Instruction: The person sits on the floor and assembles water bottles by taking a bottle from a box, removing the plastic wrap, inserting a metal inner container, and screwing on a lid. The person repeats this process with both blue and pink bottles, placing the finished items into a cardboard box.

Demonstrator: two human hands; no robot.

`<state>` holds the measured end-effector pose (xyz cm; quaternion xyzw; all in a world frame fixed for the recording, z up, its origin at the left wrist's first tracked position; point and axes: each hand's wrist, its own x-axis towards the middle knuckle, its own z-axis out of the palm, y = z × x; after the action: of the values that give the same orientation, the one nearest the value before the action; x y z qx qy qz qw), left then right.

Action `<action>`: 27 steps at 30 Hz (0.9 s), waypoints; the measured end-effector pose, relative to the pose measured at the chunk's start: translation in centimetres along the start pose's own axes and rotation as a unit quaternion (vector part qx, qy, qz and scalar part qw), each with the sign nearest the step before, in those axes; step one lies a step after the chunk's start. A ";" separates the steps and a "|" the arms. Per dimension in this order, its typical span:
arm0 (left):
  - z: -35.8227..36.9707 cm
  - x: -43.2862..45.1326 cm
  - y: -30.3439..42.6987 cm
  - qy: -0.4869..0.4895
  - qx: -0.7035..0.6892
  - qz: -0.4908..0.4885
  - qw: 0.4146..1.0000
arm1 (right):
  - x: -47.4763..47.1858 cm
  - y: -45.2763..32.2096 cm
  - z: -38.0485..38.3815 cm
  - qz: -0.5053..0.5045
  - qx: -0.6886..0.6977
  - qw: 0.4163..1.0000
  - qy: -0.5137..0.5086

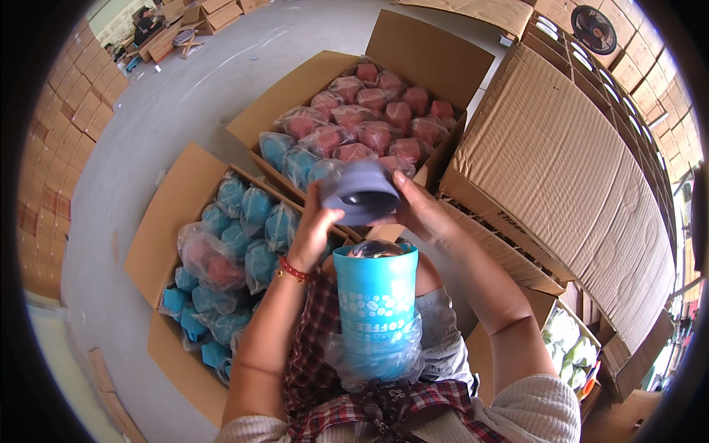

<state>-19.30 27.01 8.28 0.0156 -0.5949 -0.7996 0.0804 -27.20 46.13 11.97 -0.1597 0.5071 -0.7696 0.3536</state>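
My left hand point(317, 224) and my right hand point(416, 210) hold a purple-grey plastic lid point(361, 194) between them, its hollow side tilted towards me. The lid is slightly blurred. Below it a turquoise plastic canister point(376, 293) printed with coffee beans stands on my lap, its top uncovered. Something shiny and rounded point(378, 248) shows in its mouth. A clear plastic bag point(382, 360) is bunched around the canister's lower part.
An open carton point(174, 221) of bagged turquoise items lies at left, with a bagged red one on top. Ahead, another carton point(432, 50) holds bagged red and turquoise items. Large corrugated cardboard point(554, 160) rises at right. A person point(147, 25) sits far off at upper left.
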 end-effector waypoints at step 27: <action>1.1 -5.3 2.7 -0.124 0.043 0.006 0.991 | -6.3 -2.1 2.5 -0.089 -0.392 0.916 -0.018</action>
<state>-13.89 28.10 10.78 -0.0837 -0.6344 -0.7684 0.0106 -22.12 49.39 15.65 -0.3439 0.7451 -0.5344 0.2022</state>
